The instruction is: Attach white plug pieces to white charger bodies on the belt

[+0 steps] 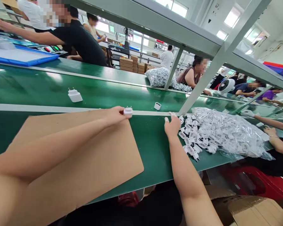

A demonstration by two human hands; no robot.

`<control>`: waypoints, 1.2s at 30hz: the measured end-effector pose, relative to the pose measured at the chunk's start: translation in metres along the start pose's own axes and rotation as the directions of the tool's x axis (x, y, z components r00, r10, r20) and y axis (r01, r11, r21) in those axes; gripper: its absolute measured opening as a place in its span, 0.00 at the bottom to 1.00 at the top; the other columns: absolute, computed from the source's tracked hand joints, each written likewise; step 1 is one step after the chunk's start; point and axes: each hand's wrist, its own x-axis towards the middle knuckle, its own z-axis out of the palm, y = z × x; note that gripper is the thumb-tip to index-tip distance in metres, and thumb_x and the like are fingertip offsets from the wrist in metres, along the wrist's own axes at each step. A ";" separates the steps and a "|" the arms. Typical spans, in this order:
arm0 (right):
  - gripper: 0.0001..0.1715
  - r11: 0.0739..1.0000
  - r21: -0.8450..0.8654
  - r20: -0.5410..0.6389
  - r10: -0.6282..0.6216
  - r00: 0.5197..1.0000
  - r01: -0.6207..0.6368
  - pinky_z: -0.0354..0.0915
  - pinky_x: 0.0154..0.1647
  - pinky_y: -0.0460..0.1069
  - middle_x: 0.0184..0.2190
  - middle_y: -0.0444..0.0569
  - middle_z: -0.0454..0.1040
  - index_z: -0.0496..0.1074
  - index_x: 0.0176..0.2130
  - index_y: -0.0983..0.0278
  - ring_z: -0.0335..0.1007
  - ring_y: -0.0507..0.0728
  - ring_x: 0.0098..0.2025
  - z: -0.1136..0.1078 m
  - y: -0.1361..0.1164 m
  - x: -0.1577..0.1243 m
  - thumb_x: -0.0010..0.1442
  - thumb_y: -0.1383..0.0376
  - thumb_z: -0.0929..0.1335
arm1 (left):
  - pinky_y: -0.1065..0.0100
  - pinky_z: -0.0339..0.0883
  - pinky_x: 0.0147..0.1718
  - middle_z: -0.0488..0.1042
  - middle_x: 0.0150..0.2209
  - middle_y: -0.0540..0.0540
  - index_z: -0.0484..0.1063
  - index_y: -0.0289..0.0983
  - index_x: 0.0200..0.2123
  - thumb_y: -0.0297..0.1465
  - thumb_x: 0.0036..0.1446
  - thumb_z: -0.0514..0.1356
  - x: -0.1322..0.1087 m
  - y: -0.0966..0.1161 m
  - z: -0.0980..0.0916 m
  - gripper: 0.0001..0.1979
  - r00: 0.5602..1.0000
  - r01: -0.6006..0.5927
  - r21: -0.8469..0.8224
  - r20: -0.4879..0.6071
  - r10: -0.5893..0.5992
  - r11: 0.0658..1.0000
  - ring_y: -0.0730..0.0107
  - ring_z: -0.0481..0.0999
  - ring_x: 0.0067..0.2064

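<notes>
My left hand (pixel 117 115) reaches over the cardboard sheet (pixel 91 160) and pinches a white plug adapter (pixel 128 112), its two pins pointing up. White covers sit on the fingertips of my right hand (pixel 173 126). That hand is open, thumb and forefinger apart with nothing seen between them, just left of a heap of loose white plug housings (pixel 191 138). Another white housing (pixel 157 106) lies on the green belt (pixel 113 94) beyond my hands. Farther left on the belt rests a white plug adapter (pixel 74 95), pins up.
A clear plastic bag (pixel 235 135) full of white parts lies right of the heap. A slanted metal post (pixel 202 78) rises ahead of my right hand. A co-worker's gloved hand (pixel 247 113) is at the right. A blue-rimmed tray (pixel 25 59) stands far left.
</notes>
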 end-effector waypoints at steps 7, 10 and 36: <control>0.27 0.929 -0.349 0.129 0.180 0.975 -0.126 0.53 0.69 0.68 0.62 0.71 0.70 0.70 0.63 0.73 0.58 0.74 0.70 -0.003 0.036 0.020 0.67 0.70 0.62 | 0.60 0.68 0.45 0.81 0.41 0.43 0.79 0.38 0.39 0.37 0.43 0.72 0.082 -0.045 -0.044 0.18 0.947 0.227 0.164 -0.269 -0.178 0.960 0.51 0.78 0.45; 0.25 0.934 -0.352 0.167 0.126 0.978 -0.061 0.61 0.63 0.61 0.58 0.68 0.72 0.75 0.59 0.71 0.68 0.71 0.62 -0.007 0.032 0.018 0.67 0.70 0.63 | 0.56 0.67 0.51 0.80 0.45 0.40 0.78 0.37 0.42 0.36 0.44 0.72 0.091 -0.057 -0.047 0.20 0.916 0.340 0.209 -0.293 -0.273 0.917 0.46 0.76 0.50; 0.16 0.983 0.185 0.351 -0.058 0.934 -0.008 0.69 0.45 0.50 0.48 0.46 0.75 0.79 0.46 0.57 0.75 0.57 0.43 -0.003 -0.011 -0.015 0.57 0.67 0.74 | 0.62 0.70 0.44 0.80 0.47 0.42 0.73 0.39 0.52 0.43 0.52 0.71 0.085 0.041 0.092 0.27 0.997 -0.070 0.157 0.029 0.066 0.985 0.56 0.79 0.45</control>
